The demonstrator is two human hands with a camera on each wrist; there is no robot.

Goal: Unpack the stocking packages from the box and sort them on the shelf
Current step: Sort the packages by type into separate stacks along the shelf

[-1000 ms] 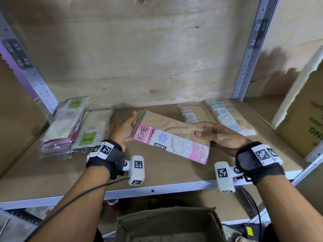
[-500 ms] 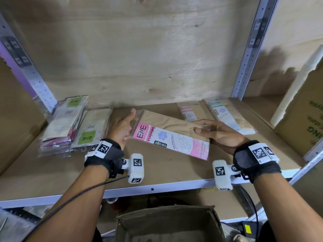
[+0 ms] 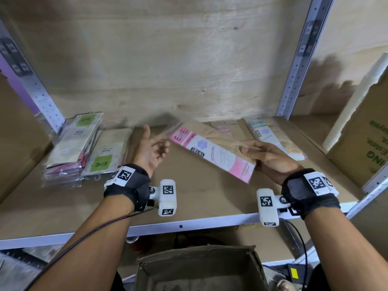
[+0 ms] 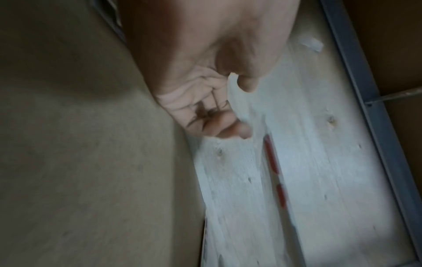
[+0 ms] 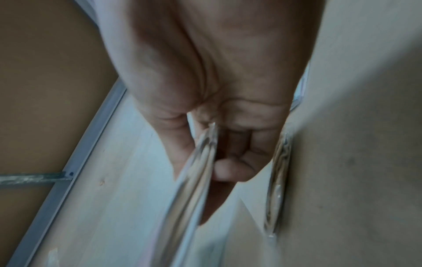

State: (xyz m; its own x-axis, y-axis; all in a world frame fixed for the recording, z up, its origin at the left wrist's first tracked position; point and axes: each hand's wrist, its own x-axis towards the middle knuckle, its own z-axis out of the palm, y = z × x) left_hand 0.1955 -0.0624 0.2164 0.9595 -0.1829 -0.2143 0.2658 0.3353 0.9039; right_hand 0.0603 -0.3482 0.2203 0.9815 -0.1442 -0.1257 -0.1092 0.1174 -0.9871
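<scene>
Right grip (image 3: 270, 159) pinches the pink stocking package (image 3: 212, 151); left grip (image 3: 152, 150) hangs loose, empty. Lay it flat, just beyond the right grip, among matching packages.

I see bare forearms with no sleeves, and a black fabric wrist strap (image 3: 130, 186) on my left arm with a matching black wrist strap (image 3: 308, 192) on my right. Each strap carries a white plate printed with a black square-code marker on its upper side. Inboard of the left strap sits a white camera block (image 3: 167, 197) with two code markers, joined by a small screwed bracket; the right strap has a like white block (image 3: 268, 204). A thin dark cable (image 3: 84, 234) trails from below the left strap along my forearm
</scene>
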